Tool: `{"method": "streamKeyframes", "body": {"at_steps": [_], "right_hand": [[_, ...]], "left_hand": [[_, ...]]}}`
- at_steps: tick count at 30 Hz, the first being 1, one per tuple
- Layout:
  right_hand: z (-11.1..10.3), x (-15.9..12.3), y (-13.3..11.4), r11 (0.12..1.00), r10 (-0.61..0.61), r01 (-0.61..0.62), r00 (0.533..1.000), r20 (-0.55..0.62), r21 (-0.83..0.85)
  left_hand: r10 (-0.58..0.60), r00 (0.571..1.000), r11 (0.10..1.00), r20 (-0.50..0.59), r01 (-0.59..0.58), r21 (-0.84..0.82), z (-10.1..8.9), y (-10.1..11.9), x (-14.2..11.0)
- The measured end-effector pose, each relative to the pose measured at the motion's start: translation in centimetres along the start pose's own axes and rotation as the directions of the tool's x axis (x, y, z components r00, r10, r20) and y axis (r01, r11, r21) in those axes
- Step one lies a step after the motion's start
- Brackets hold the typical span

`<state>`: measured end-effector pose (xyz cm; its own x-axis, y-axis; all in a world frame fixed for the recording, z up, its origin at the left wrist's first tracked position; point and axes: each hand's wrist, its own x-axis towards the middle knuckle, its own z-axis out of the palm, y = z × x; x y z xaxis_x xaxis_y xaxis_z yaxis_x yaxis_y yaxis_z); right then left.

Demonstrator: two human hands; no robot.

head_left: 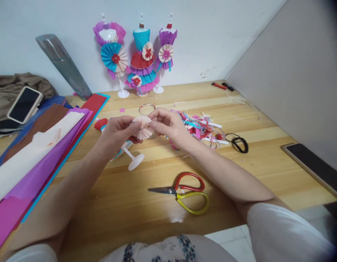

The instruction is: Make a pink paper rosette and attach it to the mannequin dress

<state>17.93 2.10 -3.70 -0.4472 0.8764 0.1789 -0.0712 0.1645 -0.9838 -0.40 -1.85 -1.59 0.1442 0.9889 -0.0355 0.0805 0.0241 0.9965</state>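
Note:
Between my two hands, above the table, is a small pleated pale-pink paper rosette [142,131]. My left hand [120,129] pinches its left edge, thumb across the front. At its right edge, the thumb and fingers of my right hand [168,125] are closed together; whether they grip the paper itself or something tiny is hidden. Below and behind my left hand lies a small mannequin stand [136,162] on its side, its body partly covered by the hand. Scissors [171,190] with one red and one yellow handle lie nearer to me, blades slightly apart.
Three dressed mini mannequins [142,54] stand by the wall. A bottle [64,67] leans at the left, near stacked coloured paper [39,149] and a phone [24,104]. Paper scraps [199,125], a black hair tie [239,144] and another phone [313,165] are on the right.

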Motion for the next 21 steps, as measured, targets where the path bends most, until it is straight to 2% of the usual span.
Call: {"method": "streamKeyframes", "body": {"at_steps": [6,13,18,21], "right_hand": [[0.69,0.04,0.52,1.000,0.028,-0.028,0.999,-0.034,-0.007],[0.77,-0.09,0.52,0.996,0.033,-0.027,0.996,-0.081,0.081],[0.56,0.06,0.85,0.992,0.046,-0.040,0.998,-0.042,0.120],[0.55,0.07,0.82,0.996,0.047,-0.047,0.999,0.000,0.081]], "left_hand": [[-0.034,0.999,0.998,-0.023,0.033,-0.056,0.00,-0.48,0.26],[-0.069,0.996,0.985,-0.048,0.060,-0.165,0.04,-0.47,0.42],[-0.046,0.998,0.992,-0.047,0.040,-0.121,-0.21,-0.55,0.39],[-0.044,0.999,0.998,-0.030,0.042,-0.053,-0.04,-0.48,0.26]]}}
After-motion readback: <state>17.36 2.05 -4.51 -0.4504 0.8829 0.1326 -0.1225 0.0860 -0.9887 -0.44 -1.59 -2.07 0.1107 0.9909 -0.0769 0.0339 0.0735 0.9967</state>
